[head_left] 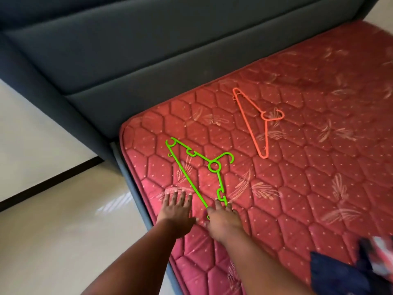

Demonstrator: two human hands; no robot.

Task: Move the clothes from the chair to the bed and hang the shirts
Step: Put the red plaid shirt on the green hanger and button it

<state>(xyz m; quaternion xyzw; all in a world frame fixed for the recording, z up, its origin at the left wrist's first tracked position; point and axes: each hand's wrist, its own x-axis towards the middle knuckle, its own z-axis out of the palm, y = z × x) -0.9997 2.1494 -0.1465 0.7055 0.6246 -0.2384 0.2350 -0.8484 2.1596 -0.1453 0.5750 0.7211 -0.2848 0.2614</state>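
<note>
My right hand point(223, 218) covers the near end of the green hanger point(214, 166) on the mattress point(297, 167), grip undeterminable; left hand point(176, 206) flat, fingers spread, holding nothing, probably steadying.

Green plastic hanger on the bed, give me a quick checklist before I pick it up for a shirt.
1. Green plastic hanger flat on the red quilted mattress: ok.
2. Right hand on its near corner: ok, fingers rest over it; grip cannot tell.
3. Left hand free: ok, open on the mattress beside the hanger.
4. Orange plastic hanger apart from it: ok, no tangle.
5. Shirt ready: cannot tell; dark blue cloth lies blurred at the lower right.
</note>
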